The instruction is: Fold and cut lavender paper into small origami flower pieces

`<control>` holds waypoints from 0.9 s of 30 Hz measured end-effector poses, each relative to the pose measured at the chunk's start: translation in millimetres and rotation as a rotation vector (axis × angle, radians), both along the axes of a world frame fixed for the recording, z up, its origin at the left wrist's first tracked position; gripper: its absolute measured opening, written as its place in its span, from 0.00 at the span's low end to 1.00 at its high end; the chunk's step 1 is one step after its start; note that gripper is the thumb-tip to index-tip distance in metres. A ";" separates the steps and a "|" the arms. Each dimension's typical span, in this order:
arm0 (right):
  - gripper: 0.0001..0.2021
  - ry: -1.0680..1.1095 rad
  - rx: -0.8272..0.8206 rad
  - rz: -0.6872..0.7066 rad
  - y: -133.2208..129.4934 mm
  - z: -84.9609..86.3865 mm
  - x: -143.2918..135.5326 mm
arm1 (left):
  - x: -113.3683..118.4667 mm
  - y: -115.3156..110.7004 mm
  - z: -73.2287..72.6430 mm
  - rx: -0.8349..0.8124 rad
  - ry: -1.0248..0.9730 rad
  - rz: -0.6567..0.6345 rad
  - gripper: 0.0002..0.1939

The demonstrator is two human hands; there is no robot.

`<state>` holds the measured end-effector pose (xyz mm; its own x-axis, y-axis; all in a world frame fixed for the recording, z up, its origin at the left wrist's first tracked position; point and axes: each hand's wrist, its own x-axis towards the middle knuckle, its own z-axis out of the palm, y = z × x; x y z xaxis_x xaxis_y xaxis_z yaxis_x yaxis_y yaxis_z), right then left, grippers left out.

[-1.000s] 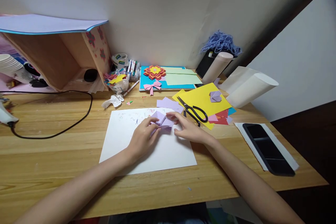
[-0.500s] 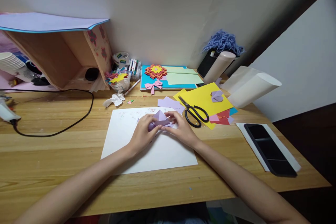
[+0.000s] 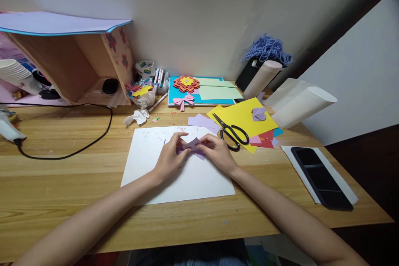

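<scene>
A small folded piece of purple paper (image 3: 193, 146) is pinched between both hands over a white sheet (image 3: 187, 185). My left hand (image 3: 171, 154) grips its left side with thumb and fingers. On the other side, my right hand (image 3: 215, 152) pinches the right edge. Part of the paper is hidden behind the fingers. Black-handled scissors (image 3: 231, 132) lie just beyond the right hand, across yellow paper (image 3: 246, 112). A folded purple paper piece (image 3: 258, 114) rests on that yellow paper. Loose purple paper strips (image 3: 204, 123) lie behind the white sheet.
A blue board (image 3: 212, 100) at the back carries a layered paper flower (image 3: 186, 84) and a pink paper bow (image 3: 183, 100). To the right lie a phone (image 3: 321, 176) and a paper roll (image 3: 305, 107). A black cable (image 3: 77, 146) curves across the left.
The purple paper has turned in my hands; its upright triangular peak no longer shows, and a corner points down to the right. Both hands remain close together in nearly the same place.
</scene>
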<state>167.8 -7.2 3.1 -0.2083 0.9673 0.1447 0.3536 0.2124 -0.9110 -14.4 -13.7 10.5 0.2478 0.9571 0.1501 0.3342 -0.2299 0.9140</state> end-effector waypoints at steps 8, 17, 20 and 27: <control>0.04 -0.072 0.124 -0.026 -4.1 5.2 -1.0 | -0.9 1.7 -0.8 0.126 0.184 -0.024 0.06; 0.03 -0.055 0.078 0.006 -0.6 -1.6 3.0 | -2.8 2.6 -2.7 0.216 0.262 0.004 0.05; 0.02 -0.054 0.097 -0.004 -1.7 0.1 2.3 | -3.7 2.3 -4.8 0.264 0.275 -0.001 0.02; 0.03 -0.086 0.161 0.002 -3.8 2.5 1.0 | -1.4 1.3 -7.0 0.322 0.273 -0.021 0.05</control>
